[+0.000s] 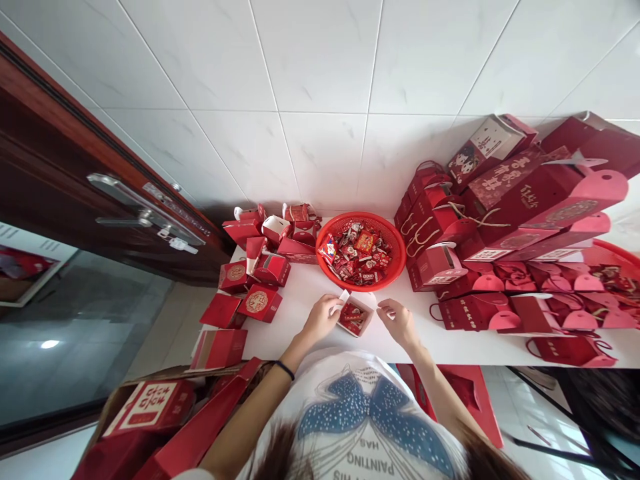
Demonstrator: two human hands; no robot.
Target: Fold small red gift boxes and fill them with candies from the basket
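A small open box [356, 316] with red-wrapped sweets inside stands on the white table in front of me. My left hand [323, 317] pinches the box's white flap on its left side. On the other side, my right hand [397, 319] has its fingertips together at the edge of the pale right flap. Just behind the box is a round red basket [400, 267] filled with wrapped sweets [357, 253].
Small red boxes [260, 303] cluster on the table's left part. Stacked red gift boxes and bags [525, 200] fill the right, with another red basket [620, 253] behind. A carton of red boxes [165, 407] is at lower left, beside a brown door [75, 147].
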